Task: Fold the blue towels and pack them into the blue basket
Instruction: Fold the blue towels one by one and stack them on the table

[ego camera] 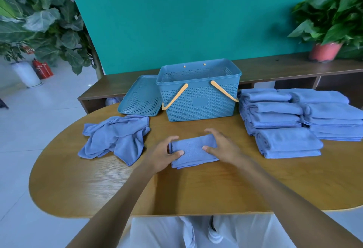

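Head view | left hand (164,154) and right hand (220,145) gripping opposite ends of folded towel (193,150) mid-tabletop (196,192) | blue basket (200,98) just behind, lid (140,98) off at left | crumpled towels (115,137) left, folded stacks (294,118) right | bare wood toward near edge

Worn on the head, looking forward and down over the near edge of the oval wooden table (94,184). Wide-angle, with straight lines bowing toward the frame's edges. Close enough that both forearms run up from the bottom corners, left hand (161,155) and right hand (221,146) just below centre. Facing the teal wall (176,15) beyond the table's far edge, the blue basket (198,98) near mid-frame. One view only, nothing shared with another.
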